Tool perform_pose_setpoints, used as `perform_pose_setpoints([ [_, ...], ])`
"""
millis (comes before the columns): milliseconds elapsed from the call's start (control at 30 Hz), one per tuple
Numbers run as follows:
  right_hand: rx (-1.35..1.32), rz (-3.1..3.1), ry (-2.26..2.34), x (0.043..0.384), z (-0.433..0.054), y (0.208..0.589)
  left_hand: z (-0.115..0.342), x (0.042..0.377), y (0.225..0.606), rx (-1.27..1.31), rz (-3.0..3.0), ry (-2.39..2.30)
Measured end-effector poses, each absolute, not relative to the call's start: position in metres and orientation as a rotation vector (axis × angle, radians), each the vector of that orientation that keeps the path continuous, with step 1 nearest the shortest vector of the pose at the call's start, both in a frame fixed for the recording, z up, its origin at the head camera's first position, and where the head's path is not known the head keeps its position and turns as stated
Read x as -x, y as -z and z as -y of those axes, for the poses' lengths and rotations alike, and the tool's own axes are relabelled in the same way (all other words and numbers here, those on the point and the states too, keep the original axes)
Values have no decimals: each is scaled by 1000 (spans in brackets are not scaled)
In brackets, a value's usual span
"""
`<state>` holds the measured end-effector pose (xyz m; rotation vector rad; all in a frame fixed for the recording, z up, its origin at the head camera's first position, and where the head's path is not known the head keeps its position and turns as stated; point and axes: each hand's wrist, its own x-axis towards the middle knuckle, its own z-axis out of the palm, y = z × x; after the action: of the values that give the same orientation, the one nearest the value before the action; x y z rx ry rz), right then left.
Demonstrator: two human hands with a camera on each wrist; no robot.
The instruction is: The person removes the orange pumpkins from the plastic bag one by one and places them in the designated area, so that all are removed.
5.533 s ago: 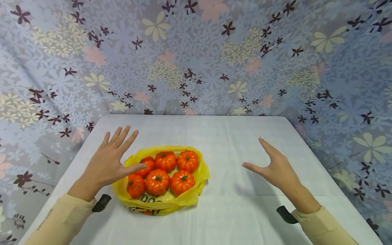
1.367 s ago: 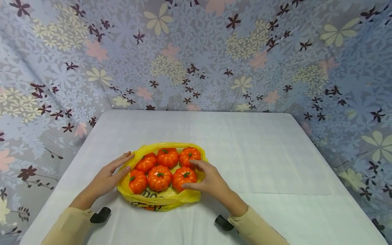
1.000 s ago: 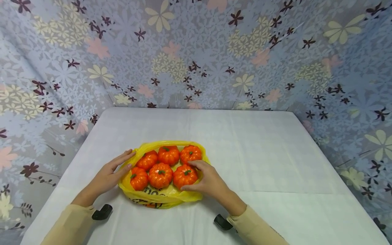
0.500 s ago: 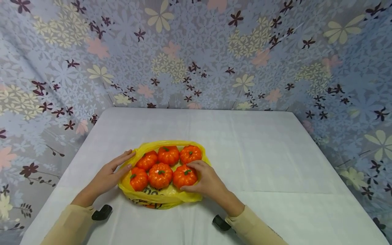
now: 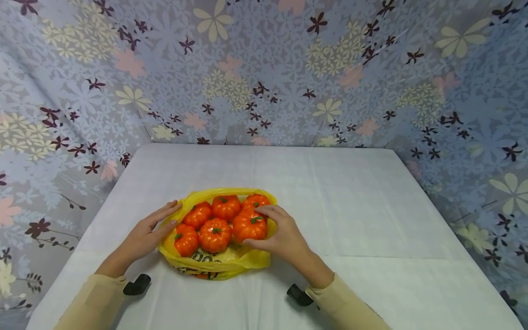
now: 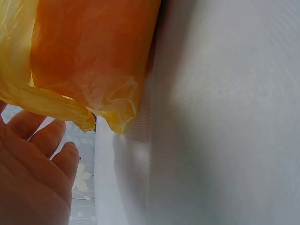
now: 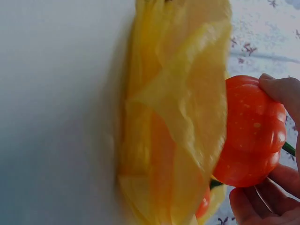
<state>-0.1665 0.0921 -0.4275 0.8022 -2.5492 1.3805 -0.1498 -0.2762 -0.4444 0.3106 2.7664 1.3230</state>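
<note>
A yellow plastic bag (image 5: 255,262) with dark printing lies wide at the mouth on the table, holding several small shiny orange pumpkins (image 5: 215,235) with green stems. My right hand (image 5: 286,238) grips the front-right pumpkin (image 5: 249,225) between thumb and fingers. That pumpkin sits higher than its neighbours and partly covers the back-right pumpkin (image 5: 256,200). In the right wrist view, the gripped pumpkin (image 7: 251,136) shows above the bag's edge. My left hand (image 5: 146,233) rests at the bag's left rim, fingers loosely extended; in the left wrist view its fingers (image 6: 47,138) are relaxed beside the plastic.
The table (image 5: 350,201) has a white cloth and stretches right of and behind the bag. Floral fabric (image 5: 264,68) hangs along the back and both sides. Black wrist devices (image 5: 137,284) sit at both sleeve cuffs.
Both hands came in from apart to the bag. My right hand took hold of the front-right pumpkin and has now raised it slightly. My left hand has stayed at the rim lately.
</note>
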Motion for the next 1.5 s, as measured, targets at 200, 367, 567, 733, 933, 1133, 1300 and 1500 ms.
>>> perform_pose_setpoints([
  [200, -726, 2544, -1394, 174, -106, 418, 277, 148, 443, -314, -2773, -1327],
  [367, -650, 2550, -1380, 183, -122, 417, 278, 148, 443, -339, -2785, -1321],
  [567, -581, 2526, -1361, 191, -144, 415, 280, 150, 442, -329, -2781, -1294],
  [733, -500, 2512, -1321, 197, -163, 415, 280, 149, 440, -326, -2788, -1287],
  [933, -422, 2499, -1253, 200, -185, 417, 278, 149, 435, -336, -2812, -1257],
  [1133, -355, 2495, -1197, 206, -206, 425, 278, 150, 435, -331, -2815, -1247],
  [1300, -267, 2513, -1190, 209, -226, 430, 276, 152, 436, -347, -2811, -1259],
  [1500, -166, 2533, -1193, 211, -248, 436, 276, 152, 436, -340, -2806, -1256],
])
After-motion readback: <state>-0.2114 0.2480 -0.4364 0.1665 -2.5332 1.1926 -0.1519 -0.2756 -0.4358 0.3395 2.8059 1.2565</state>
